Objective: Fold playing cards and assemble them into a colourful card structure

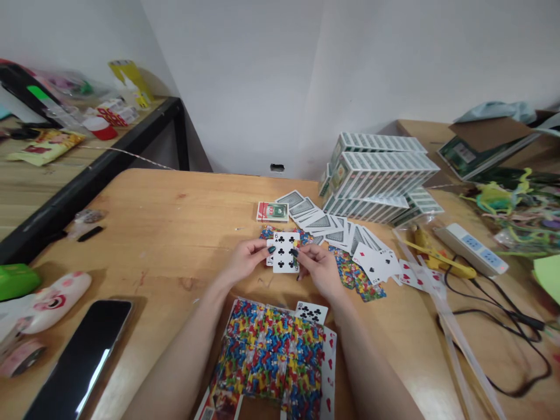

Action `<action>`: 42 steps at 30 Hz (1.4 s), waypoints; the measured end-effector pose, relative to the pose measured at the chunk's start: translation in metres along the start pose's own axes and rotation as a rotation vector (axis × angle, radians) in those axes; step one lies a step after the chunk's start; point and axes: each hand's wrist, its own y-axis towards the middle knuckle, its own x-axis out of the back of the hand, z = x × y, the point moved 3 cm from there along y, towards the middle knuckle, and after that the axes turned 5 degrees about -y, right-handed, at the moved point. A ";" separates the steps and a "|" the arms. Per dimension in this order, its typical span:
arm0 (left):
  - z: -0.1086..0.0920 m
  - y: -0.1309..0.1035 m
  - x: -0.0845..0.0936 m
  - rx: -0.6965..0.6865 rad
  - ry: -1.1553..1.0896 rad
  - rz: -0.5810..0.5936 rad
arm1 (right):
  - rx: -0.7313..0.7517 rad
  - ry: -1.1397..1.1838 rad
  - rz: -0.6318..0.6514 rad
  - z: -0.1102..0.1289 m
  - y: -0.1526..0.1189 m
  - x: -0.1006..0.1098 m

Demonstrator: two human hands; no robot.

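A six of clubs playing card (286, 262) faces me over the middle of the table, with at least one more card edge showing behind its left side. My left hand (247, 258) pinches the left edge, and my right hand (318, 265) pinches the right edge. Below my hands lies a panel of cards with a colourful pattern (266, 350). A ten of clubs (311, 312) sticks out at its top right corner, and a hearts card (328, 373) shows along its right side. Just behind the held cards lies a playing card box (272, 212).
Loose cards (336, 230) fan out to the right of my hands, before stacked card cartons (380, 175). A yellow glue gun (431, 254), a power strip (472, 248) and black cables (494, 315) lie at right. A phone (83, 361) lies at left.
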 end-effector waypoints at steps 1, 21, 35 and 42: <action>-0.001 -0.001 0.001 0.006 -0.025 0.021 | 0.003 0.002 -0.004 0.000 0.000 0.000; 0.000 -0.001 0.000 0.045 0.035 -0.024 | 0.008 -0.039 0.020 -0.001 0.000 0.001; 0.003 -0.001 -0.005 -0.014 0.112 -0.068 | 0.228 -0.282 -0.010 0.000 -0.004 0.000; 0.005 -0.002 -0.005 -0.106 0.224 -0.170 | 0.265 -0.312 0.038 0.006 -0.007 -0.004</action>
